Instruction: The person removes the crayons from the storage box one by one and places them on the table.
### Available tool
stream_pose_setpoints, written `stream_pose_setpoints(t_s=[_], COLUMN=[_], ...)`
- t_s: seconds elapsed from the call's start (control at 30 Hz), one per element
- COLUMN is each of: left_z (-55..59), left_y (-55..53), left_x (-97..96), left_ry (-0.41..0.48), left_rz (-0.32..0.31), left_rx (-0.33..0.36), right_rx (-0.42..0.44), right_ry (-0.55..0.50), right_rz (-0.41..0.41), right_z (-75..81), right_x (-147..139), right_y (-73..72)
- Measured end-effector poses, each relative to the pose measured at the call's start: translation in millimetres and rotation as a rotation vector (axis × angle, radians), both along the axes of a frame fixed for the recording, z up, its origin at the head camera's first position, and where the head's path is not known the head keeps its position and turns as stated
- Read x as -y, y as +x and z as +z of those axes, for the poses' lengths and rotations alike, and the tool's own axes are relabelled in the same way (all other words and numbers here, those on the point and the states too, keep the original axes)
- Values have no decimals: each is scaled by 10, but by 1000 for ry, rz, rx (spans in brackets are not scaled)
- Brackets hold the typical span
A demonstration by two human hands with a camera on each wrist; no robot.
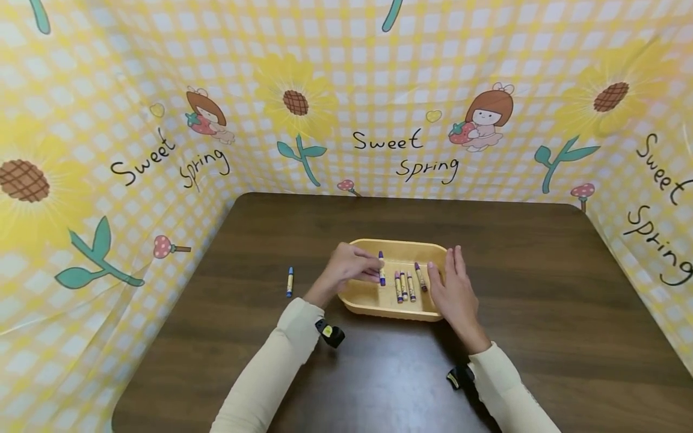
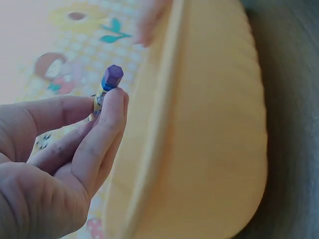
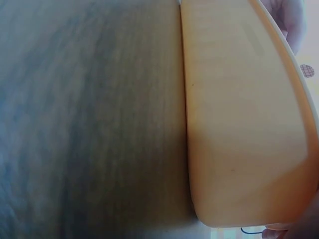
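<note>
Above brown tabletop, left fingers pinch a crayon; right fingers, straight, touch a tray.

Through the head camera I count six crayons in total: four are in the tray, one crayon is in the left hand, and one more is on the table. There is one tray and one table. I count also one right hand, so the hands are two, with two sleeves and two black devices. On the cloth I find three flower heads, two printed girls, two hearts, three mushrooms, and three times the words "Sweet Spring".
</note>
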State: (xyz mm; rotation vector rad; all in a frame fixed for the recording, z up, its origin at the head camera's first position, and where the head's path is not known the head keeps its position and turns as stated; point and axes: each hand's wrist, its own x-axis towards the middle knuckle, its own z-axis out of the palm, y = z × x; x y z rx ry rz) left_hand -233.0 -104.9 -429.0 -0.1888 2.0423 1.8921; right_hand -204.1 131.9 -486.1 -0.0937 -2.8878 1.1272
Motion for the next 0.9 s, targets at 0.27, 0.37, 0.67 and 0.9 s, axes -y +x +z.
stream_pose_setpoints(t_s=[0.27, 0.37, 0.67, 0.9], left_z=[158, 184, 33, -252], left_y=[40, 67, 111, 114], left_x=[462, 675, 1204, 1410], left_ry=[138, 184, 113, -181], left_rz=[119, 171, 228, 241], left_rx=[16, 1, 0, 18], right_rx=[-4, 7, 2, 19], right_ry=[17, 12, 5, 1], right_rz=[-7, -9, -16, -8], right_z=[0, 13, 33, 0], right_x=[-17, -21, -55, -8], right_y=[-19, -20, -35, -22])
